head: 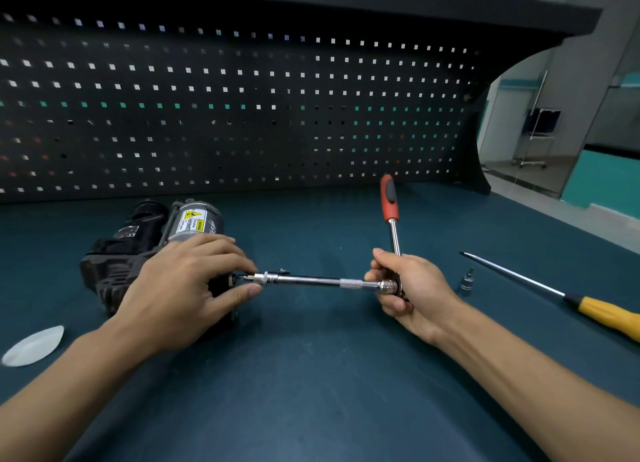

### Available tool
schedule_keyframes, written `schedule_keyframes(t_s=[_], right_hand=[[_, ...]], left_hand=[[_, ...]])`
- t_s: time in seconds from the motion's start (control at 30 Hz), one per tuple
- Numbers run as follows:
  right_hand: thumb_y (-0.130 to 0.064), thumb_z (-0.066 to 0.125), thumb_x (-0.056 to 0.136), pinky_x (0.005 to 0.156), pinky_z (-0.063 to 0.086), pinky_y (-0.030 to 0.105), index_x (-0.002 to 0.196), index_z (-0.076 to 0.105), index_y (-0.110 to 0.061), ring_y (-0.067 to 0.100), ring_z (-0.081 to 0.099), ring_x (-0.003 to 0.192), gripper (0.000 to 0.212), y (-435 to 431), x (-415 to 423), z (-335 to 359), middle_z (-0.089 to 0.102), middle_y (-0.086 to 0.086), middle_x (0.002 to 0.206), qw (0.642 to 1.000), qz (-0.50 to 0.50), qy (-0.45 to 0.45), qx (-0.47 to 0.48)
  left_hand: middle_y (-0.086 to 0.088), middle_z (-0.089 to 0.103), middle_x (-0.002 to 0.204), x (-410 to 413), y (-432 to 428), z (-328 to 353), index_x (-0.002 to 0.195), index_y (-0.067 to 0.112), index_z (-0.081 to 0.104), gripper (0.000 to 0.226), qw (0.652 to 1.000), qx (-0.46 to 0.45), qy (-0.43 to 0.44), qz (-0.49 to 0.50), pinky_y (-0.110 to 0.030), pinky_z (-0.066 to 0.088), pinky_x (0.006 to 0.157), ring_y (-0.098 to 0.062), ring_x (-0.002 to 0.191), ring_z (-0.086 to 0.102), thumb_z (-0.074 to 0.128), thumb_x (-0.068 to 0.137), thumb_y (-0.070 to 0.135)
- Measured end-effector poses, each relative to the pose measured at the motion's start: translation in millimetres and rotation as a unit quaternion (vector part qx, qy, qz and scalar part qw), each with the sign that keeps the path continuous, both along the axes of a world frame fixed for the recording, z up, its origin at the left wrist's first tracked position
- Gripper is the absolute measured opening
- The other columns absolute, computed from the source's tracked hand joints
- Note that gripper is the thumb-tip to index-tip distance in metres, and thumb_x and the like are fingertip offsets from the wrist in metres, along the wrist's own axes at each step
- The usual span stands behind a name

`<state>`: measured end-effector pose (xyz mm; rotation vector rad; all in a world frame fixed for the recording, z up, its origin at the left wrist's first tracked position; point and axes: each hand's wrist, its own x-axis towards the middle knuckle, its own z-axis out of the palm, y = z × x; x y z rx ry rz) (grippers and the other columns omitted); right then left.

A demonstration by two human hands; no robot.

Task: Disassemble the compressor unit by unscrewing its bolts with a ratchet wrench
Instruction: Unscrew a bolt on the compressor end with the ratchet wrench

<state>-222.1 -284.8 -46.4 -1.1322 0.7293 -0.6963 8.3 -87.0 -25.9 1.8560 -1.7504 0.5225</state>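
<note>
The compressor unit point(138, 243), black with a silver motor can and a yellow warning label, lies on the dark bench mat at the left. My left hand point(183, 288) rests over its right end, thumb and fingertips pinching the tip of the chrome extension bar point(311, 281) where the bit meets a bolt. The bar runs level to the right into the ratchet wrench head, which my right hand point(405, 288) grips. The wrench's red and black handle point(389, 200) points away from me, towards the pegboard.
A small chrome socket point(465, 283) stands just right of my right hand. Beyond it lies a long screwdriver point(554, 292) with a yellow handle. A white plastic piece point(34, 345) lies at the front left. A black pegboard point(242, 108) walls the back of the bench.
</note>
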Motion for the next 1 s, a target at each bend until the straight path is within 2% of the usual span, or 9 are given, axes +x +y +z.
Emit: schedule_keyframes(t_s=[0.23,0.33,0.47,0.6,0.77,0.87,1.0], right_hand=[[-0.023,0.059,0.099,0.033,0.022,0.017,0.085,0.056,-0.008,0.010,0.032,0.030,0.020,-5,4,3,0.066,0.005,0.063,0.999,0.012,0.029,0.026],[-0.023,0.055,0.099,0.031,0.019,0.015,0.081,0.056,-0.008,0.007,0.030,0.030,0.023,-10,8,10,0.064,0.002,0.060,0.996,0.032,0.057,0.060],[-0.025,0.046,0.102,0.026,0.015,0.014,0.079,0.054,-0.008,0.002,0.026,0.028,0.030,-18,10,19,0.044,-0.003,0.047,0.983,0.098,0.100,0.119],[-0.025,0.046,0.101,0.026,0.016,0.013,0.081,0.052,-0.010,0.001,0.025,0.029,0.026,-21,10,19,0.052,0.000,0.053,0.978,0.122,0.108,0.127],[-0.020,0.056,0.098,0.028,0.016,0.016,0.079,0.051,-0.010,0.005,0.024,0.030,0.022,-19,8,10,0.040,-0.003,0.051,0.990,0.092,0.083,0.064],[-0.019,0.059,0.097,0.031,0.017,0.016,0.080,0.050,-0.010,0.007,0.026,0.032,0.021,-16,4,4,0.041,-0.001,0.054,0.995,0.076,0.066,0.012],[-0.022,0.063,0.096,0.034,0.020,0.018,0.075,0.050,-0.011,0.011,0.030,0.033,0.026,-11,0,5,0.062,0.009,0.061,0.996,0.058,0.040,-0.062]], left_hand=[[0.028,0.062,0.100,1,-1,-1,0.094,0.042,0.071,0.036,1.000,0.005,-0.006,0.008,-0.039,0.050,0.086,-0.004,0.110,0.057,0.047,0.085,0.067],[0.026,0.061,0.099,-2,-3,-4,0.099,0.042,0.070,0.038,0.999,0.009,-0.037,0.026,-0.039,0.050,0.084,-0.007,0.108,0.057,0.045,0.086,0.068],[0.022,0.063,0.100,-4,-5,-9,0.111,0.041,0.066,0.043,0.996,0.000,-0.070,0.054,-0.038,0.049,0.084,-0.009,0.109,0.054,0.042,0.087,0.067],[0.021,0.064,0.100,-3,-6,-11,0.115,0.040,0.065,0.046,0.994,-0.005,-0.086,0.068,-0.037,0.048,0.084,-0.009,0.110,0.052,0.041,0.087,0.068],[0.020,0.065,0.098,-4,-6,-11,0.108,0.038,0.068,0.046,0.994,-0.010,-0.093,0.065,-0.038,0.049,0.083,-0.010,0.109,0.053,0.041,0.087,0.068],[0.021,0.064,0.098,-5,-5,-10,0.107,0.038,0.068,0.047,0.994,-0.008,-0.088,0.065,-0.038,0.049,0.083,-0.009,0.109,0.054,0.039,0.088,0.070],[0.022,0.064,0.099,-6,-4,-9,0.105,0.038,0.068,0.048,0.994,-0.002,-0.087,0.063,-0.037,0.048,0.084,-0.009,0.110,0.054,0.037,0.089,0.071]])
